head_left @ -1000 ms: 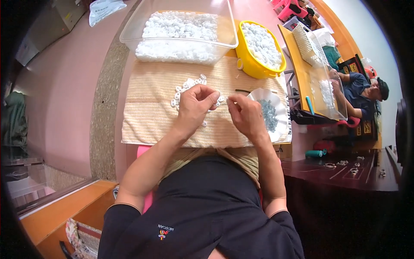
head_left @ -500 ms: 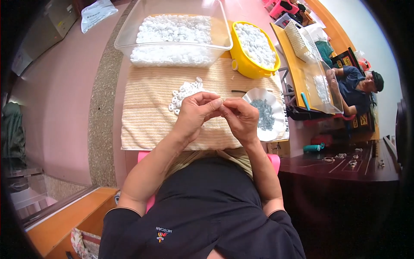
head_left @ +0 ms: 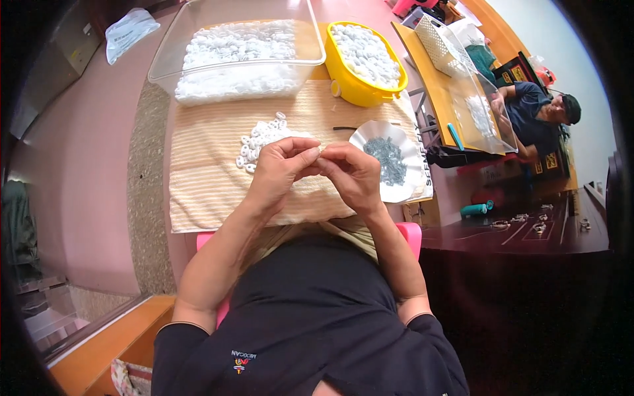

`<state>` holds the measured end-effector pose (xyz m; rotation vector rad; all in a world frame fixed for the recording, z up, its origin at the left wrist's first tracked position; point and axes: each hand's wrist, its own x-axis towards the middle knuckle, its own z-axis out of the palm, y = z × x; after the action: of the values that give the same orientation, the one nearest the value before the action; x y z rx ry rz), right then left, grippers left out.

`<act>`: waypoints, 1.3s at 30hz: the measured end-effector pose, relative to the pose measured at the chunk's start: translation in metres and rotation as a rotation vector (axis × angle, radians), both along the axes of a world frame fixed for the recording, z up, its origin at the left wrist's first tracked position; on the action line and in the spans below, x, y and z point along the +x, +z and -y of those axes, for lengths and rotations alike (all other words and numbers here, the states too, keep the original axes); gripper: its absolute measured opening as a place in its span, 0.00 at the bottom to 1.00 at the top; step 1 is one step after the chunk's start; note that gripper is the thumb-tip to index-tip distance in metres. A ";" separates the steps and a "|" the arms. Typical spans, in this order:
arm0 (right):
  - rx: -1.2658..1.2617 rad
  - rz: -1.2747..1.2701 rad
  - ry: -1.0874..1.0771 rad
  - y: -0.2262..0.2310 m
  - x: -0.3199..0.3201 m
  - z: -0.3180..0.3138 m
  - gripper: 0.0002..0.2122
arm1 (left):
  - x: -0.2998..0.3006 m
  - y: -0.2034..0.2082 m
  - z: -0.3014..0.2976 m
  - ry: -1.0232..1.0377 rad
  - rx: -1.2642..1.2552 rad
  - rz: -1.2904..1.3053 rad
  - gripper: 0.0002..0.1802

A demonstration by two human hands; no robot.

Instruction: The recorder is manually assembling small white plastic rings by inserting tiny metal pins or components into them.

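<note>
My left hand (head_left: 282,166) and my right hand (head_left: 353,175) meet fingertip to fingertip above the striped towel (head_left: 205,191). Both are closed in a pinch. Something tiny and pale seems to sit between the fingertips, too small to name. Just beyond my left hand lies a loose pile of small white oval rings (head_left: 259,137), partly covered by that hand. Beside my right hand stands a white fluted dish (head_left: 408,158) holding small grey, see-through pieces (head_left: 385,160).
A clear plastic bin (head_left: 310,33) and a yellow tub (head_left: 364,94), both with many white pieces, stand at the towel's far side. A short black rod (head_left: 345,129) lies near the dish. At right, another person (head_left: 535,119) works at a wooden table (head_left: 422,63).
The whole view has shifted, so the table things and my hands appear farther left. My hands stay pinched together in much the same place over the towel.
</note>
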<state>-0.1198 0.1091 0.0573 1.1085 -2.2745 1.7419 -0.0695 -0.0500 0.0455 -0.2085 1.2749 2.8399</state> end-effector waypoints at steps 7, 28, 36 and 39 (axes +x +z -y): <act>0.103 0.256 -0.121 0.014 -0.009 -0.031 0.06 | 0.000 -0.003 0.000 0.003 0.015 0.010 0.10; 0.763 -0.198 -0.244 0.028 -0.035 -0.091 0.07 | -0.001 -0.002 -0.004 -0.025 -0.076 0.024 0.08; 0.906 -0.195 -0.240 0.025 -0.035 -0.082 0.07 | -0.001 -0.001 -0.005 -0.025 -0.081 0.028 0.08; 0.915 -0.203 -0.216 0.024 -0.036 -0.082 0.06 | 0.000 0.000 -0.005 -0.028 -0.080 0.029 0.08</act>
<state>-0.1555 0.1907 0.0809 0.9825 -2.9454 0.4321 -0.0699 -0.0452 0.0451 -0.2304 1.3756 2.7552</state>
